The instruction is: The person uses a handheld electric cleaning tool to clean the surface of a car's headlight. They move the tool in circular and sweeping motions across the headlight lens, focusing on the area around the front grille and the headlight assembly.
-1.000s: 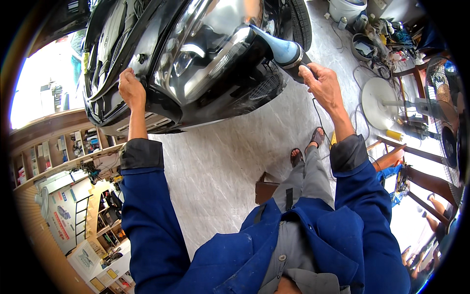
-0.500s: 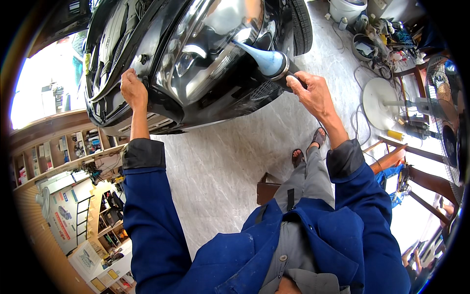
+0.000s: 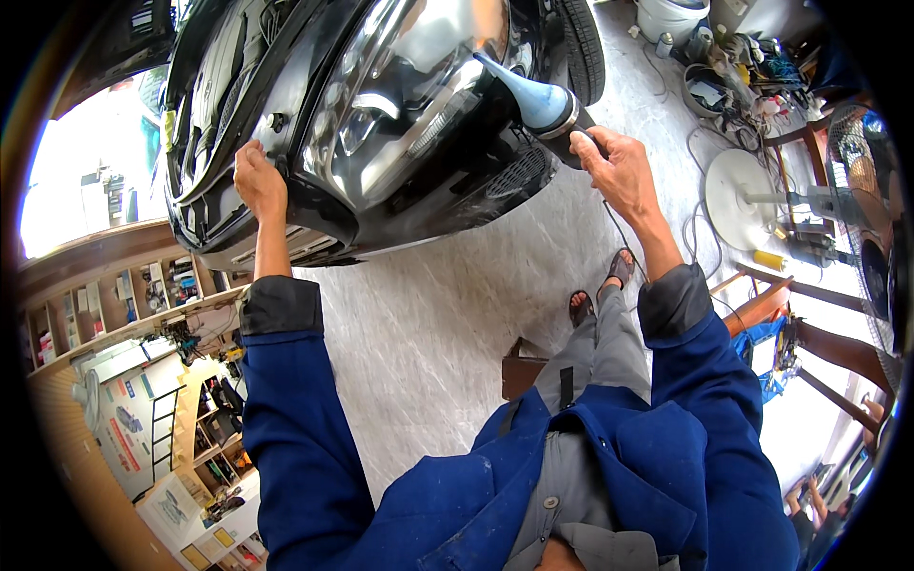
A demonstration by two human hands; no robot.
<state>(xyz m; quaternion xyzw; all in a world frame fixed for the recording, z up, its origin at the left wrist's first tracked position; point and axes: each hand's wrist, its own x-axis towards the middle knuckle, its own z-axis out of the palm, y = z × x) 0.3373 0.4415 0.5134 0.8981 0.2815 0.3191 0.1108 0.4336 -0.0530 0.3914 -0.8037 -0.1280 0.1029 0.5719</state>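
Observation:
My right hand [image 3: 617,171] is wrapped round the black handle of a heat gun [image 3: 545,103] with a long, tapering bluish nozzle. The narrow tip points up and left, close to the car's headlight [image 3: 395,105]; whether it touches the lens I cannot tell. A dark cord hangs below the handle. At the front edge of the black car [image 3: 409,211], left of the headlight, my left hand [image 3: 259,181] has its fingers curled and closed. What lies within those fingers, if anything, is hidden.
The hood is raised, showing the engine bay [image 3: 214,95]. A front tyre [image 3: 583,48] stands beyond the headlight. To the right are a white bucket [image 3: 669,19], a standing fan [image 3: 862,209] with a round base, and cables on the floor. Shelves [image 3: 114,305] line the left.
My right hand has moved the heat gun slightly to the right, its tip shifting right and up along the headlight. My left hand stays almost in place.

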